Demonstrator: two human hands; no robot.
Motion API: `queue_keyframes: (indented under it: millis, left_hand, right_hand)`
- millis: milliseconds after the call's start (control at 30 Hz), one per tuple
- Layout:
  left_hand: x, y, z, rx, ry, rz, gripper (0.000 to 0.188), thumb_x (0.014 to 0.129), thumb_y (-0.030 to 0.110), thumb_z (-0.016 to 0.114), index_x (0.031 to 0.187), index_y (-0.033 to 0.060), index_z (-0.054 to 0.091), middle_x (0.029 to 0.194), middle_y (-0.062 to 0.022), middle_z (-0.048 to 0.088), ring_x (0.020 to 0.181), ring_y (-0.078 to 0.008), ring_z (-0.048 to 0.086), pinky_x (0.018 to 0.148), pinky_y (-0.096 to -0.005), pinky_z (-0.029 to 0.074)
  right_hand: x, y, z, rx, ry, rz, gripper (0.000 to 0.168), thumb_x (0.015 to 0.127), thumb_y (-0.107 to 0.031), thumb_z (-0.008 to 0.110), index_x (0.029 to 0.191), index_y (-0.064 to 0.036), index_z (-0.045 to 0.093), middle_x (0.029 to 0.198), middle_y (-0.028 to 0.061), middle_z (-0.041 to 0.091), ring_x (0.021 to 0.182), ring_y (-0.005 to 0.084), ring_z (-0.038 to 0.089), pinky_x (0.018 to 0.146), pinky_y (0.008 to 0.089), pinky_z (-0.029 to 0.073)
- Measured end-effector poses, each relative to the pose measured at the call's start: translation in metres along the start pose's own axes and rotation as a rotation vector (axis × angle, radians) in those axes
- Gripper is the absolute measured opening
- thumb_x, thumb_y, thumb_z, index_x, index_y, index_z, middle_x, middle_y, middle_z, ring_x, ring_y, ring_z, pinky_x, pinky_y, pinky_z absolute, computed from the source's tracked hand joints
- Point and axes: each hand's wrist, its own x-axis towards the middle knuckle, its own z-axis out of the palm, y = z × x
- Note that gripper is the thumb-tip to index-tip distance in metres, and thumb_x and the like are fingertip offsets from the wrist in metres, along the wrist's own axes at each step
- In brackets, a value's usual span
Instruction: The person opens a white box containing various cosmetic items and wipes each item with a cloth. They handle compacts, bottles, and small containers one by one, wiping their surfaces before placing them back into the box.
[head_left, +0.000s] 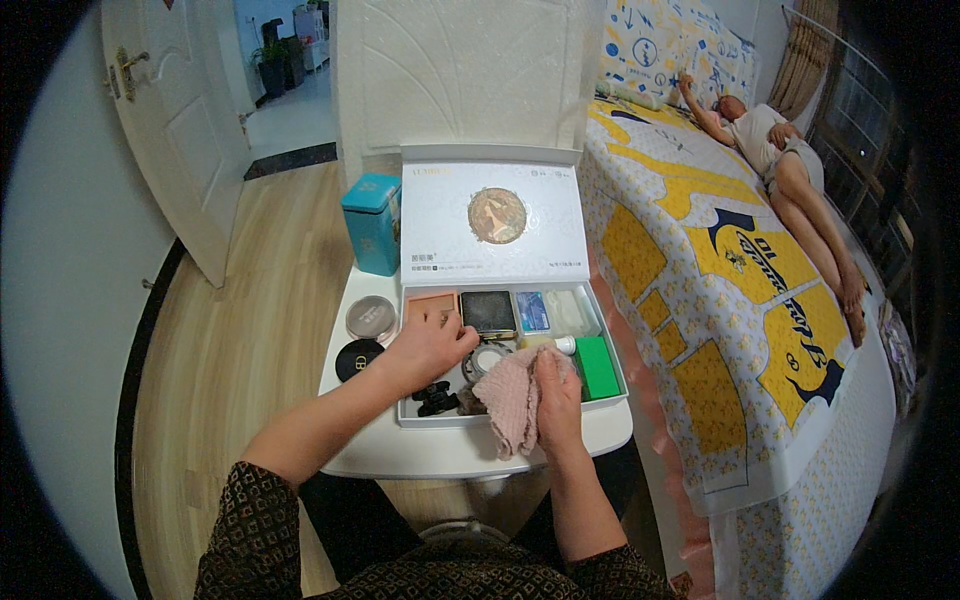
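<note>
My right hand (559, 401) grips a pink cloth (510, 397) over the front right part of an open white cardboard box (442, 422). My left hand (435, 345) reaches into the box's left side, its fingers on or just above a peach-coloured flat case (431, 304); the fingertips are partly hidden. Beside that case lies a black square compact (487, 312). Farther right are a blue-and-white packet (533, 312) and a clear plastic case (571, 313). A green box (597, 367) fills the front right corner. A round grey-rimmed item (487, 358) and a black hair claw clip (435, 399) sit between my hands.
The box's raised lid (442, 217) leans back, with a teal tin (373, 225) beside it. Two round compacts, one grey-lidded (371, 318) and one black (358, 361), lie on the white table (375, 457). A person (780, 142) lies on the bed (705, 300) at right. An open door (180, 127) stands left.
</note>
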Motion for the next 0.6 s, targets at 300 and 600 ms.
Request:
queue_keyframes:
  millis: [300, 600]
  left_hand:
    - [0.008, 0.002, 0.012, 0.217, 0.036, -0.218, 0.024, 0.070, 0.013, 0.052, 0.091, 0.0023, 0.048, 0.082, -0.0136, 0.053, 0.069, -0.0255, 0.054, 0.053, -0.0348, 0.042]
    - [-0.003, 0.006, -0.047, -0.089, 0.235, -0.389, 0.024, 0.068, 0.010, 0.052, 0.090, 0.0032, 0.053, 0.087, -0.0107, 0.058, 0.075, -0.0239, 0.057, 0.058, -0.0343, 0.046]
  right_hand:
    - [0.001, 0.003, -0.003, 0.004, -0.001, -0.003, 0.030, 0.089, -0.028, 0.044, 0.088, 0.000, 0.055, 0.082, 0.0044, 0.056, 0.074, 0.0109, 0.051, 0.065, 0.0244, 0.042]
    - [0.017, -0.023, -0.018, 0.532, 0.043, 0.251, 0.050, 0.090, -0.041, 0.032, 0.115, 0.001, 0.039, 0.110, 0.0164, 0.050, 0.100, 0.0273, 0.051, 0.088, 0.0368, 0.042]
